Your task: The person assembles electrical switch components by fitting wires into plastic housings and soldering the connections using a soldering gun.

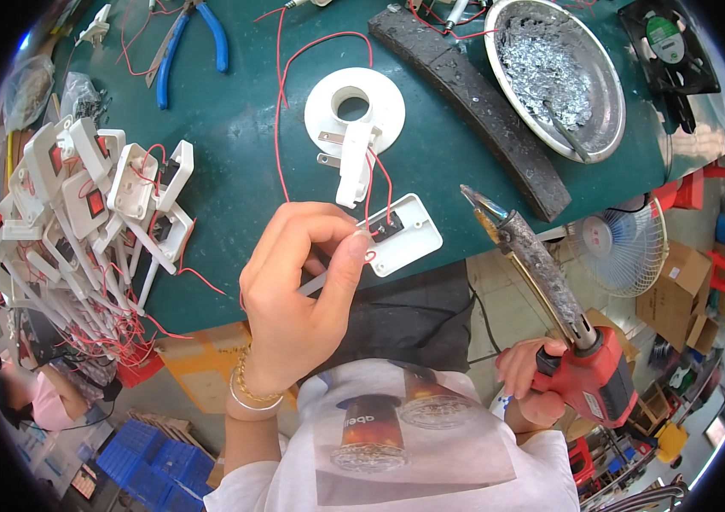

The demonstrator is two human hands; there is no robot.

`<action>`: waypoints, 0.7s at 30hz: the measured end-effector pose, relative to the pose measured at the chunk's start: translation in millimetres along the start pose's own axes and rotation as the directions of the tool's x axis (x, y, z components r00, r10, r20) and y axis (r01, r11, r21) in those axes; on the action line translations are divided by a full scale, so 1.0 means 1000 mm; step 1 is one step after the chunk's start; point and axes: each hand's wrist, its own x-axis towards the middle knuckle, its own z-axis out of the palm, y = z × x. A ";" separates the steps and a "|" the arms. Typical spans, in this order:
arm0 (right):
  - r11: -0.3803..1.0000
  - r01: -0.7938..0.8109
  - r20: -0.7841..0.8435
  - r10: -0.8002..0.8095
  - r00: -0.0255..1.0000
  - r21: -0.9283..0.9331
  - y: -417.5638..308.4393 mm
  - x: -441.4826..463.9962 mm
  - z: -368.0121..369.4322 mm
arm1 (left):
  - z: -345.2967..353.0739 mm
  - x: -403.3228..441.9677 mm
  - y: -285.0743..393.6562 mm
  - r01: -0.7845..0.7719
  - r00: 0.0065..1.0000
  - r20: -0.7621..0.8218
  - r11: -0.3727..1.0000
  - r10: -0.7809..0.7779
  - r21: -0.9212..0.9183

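Observation:
My left hand is closed, thumb and forefinger pinched at the near corner of an open white plastic switch housing. A black switch sits inside it, with red wires running up to a white plug piece with metal prongs. A small loop of red wire shows by my thumb; whether the fingertips also grip it I cannot tell. My right hand is wrapped round the red handle of a soldering gun. Its tip points up and left, apart from the housing. The plug piece leans on a white spool.
Several white switch housings with tangled red wires are heaped at left. Blue-handled pliers lie at the back. A dark bar and a metal bowl of silvery flakes stand at right, near a small black fan.

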 end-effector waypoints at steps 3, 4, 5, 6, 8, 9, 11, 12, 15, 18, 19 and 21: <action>0.998 -0.028 -0.014 0.029 0.999 0.047 -0.002 0.000 0.001 | -0.001 0.000 -0.001 0.035 0.999 0.005 0.998 -0.035 -0.046; 0.998 -0.027 -0.014 0.028 1.000 0.048 -0.001 0.000 0.002 | -0.001 0.000 -0.002 0.047 0.999 0.006 0.996 -0.046 -0.076; 0.999 -0.019 -0.015 0.020 1.000 0.045 -0.001 0.000 0.002 | -0.002 0.000 -0.002 0.047 0.999 0.006 0.996 -0.046 -0.075; 0.999 -0.011 -0.017 0.012 1.000 0.043 -0.002 0.001 0.002 | -0.002 0.000 -0.002 0.056 0.998 0.008 0.994 -0.056 -0.092; 0.990 -0.077 0.045 0.072 0.996 0.118 -0.006 -0.004 -0.009 | -0.001 0.000 -0.003 0.066 0.998 0.009 0.992 -0.066 -0.108; 0.972 -0.145 0.112 0.126 0.986 0.185 -0.005 -0.006 -0.009 | -0.004 -0.002 -0.006 0.078 0.997 0.011 0.988 -0.077 -0.132; 0.975 -0.132 0.103 0.114 0.988 0.180 -0.001 -0.008 -0.001 | -0.011 -0.005 -0.012 0.085 0.996 0.006 0.984 -0.085 -0.156; 0.977 -0.118 0.093 0.103 0.990 0.175 0.001 -0.008 0.004 | -0.015 -0.006 -0.015 0.098 0.995 0.013 0.976 -0.097 -0.193; 0.980 -0.113 0.030 0.109 0.994 0.165 -0.011 -0.003 -0.007 | -0.004 0.001 -0.003 0.118 0.993 0.027 0.963 -0.115 -0.242; 0.980 -0.110 -0.053 0.121 0.991 0.163 -0.012 -0.005 -0.001 | -0.006 0.001 -0.005 0.131 0.991 0.043 0.948 -0.124 -0.291; 0.981 -0.107 -0.048 0.116 0.992 0.164 -0.013 -0.005 0.001 | -0.007 0.001 -0.005 0.139 0.990 0.056 0.938 -0.127 -0.319; 0.984 -0.097 -0.072 0.109 0.991 0.151 -0.014 -0.004 0.003 | -0.008 0.001 -0.002 0.192 0.981 0.071 0.916 -0.178 -0.353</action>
